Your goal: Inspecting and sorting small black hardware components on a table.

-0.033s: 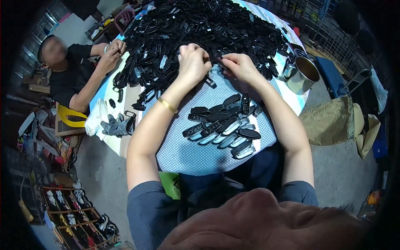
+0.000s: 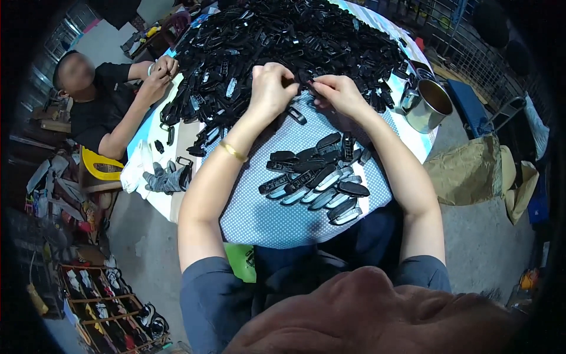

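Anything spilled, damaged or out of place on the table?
No obvious spill or damage. A crumpled grey glove lies at the left edge of the table, odd because it's workwear near the black plastic pieces.

Beyond the grip, heaped pieces (image 2: 283, 41) look like glossy black plastic; nearer than it, matt dotted cloth (image 2: 259, 221); rightward, a smooth, shiny metal pot (image 2: 425, 117).

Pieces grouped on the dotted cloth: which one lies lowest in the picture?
The pale-striped piece at lower right; the other grouped pieces sit higher.
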Demonstrator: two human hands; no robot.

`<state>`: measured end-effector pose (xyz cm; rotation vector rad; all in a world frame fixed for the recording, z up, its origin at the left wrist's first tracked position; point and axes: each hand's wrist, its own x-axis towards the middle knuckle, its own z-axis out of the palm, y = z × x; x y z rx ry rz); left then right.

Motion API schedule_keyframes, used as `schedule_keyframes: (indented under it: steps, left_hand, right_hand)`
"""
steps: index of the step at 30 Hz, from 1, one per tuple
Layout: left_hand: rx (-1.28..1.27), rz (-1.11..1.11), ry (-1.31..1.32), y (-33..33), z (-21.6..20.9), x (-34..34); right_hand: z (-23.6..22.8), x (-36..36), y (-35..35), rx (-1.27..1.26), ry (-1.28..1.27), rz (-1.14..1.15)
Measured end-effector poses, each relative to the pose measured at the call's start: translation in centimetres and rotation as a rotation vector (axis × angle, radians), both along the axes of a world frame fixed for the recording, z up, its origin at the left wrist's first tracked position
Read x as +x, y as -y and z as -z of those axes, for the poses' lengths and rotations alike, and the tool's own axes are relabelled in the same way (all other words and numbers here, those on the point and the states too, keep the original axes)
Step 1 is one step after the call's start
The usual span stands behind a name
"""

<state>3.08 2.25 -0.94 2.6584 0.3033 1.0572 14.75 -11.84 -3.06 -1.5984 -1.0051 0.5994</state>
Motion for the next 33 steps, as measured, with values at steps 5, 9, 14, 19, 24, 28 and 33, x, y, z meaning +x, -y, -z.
schedule_keyframes:
  steps: [5, 9, 14, 19, 24, 28, 33]
  left_hand:
    - [-0.957, 0.363, -0.06, -1.1, -0.2, -1.9]
    - [-1.044, 0.479, 0.061, 0.1, -0.5, -2.8]
    - [-0.948, 0.426, -0.001, 0.8, -1.1, -3.1]
    - [-1.155, 0.46, 0.215, 2.3, 0.7, -2.4]
    - [-1.225, 0.605, 0.137, 1.8, -0.5, -2.6]
    - [-1.358, 0.73, 0.062, 1.4, -0.9, -2.9]
    - [-1.278, 0.78, 0.05, 1.3, -1.3, -3.4]
  right_hand:
    - [0.0, -1.6, -0.4, 0.137, -0.201, -0.054]
    - [-0.2, -2.4, -0.2, 0.18, -0.319, -0.063]
    - [0.1, -2.5, -0.3, 0.23, -0.246, -0.045]
    - [0.5, -3.2, -0.6, 0.418, 0.411, 0.159]
    - [-0.6, -2.9, 0.1, 0.126, -0.055, -0.113]
    - [-0.9, -3.2, 0.4, 0.11, 0.108, -0.084]
    - [-0.7, -4.3, 0.6, 0.243, 0.298, 0.003]
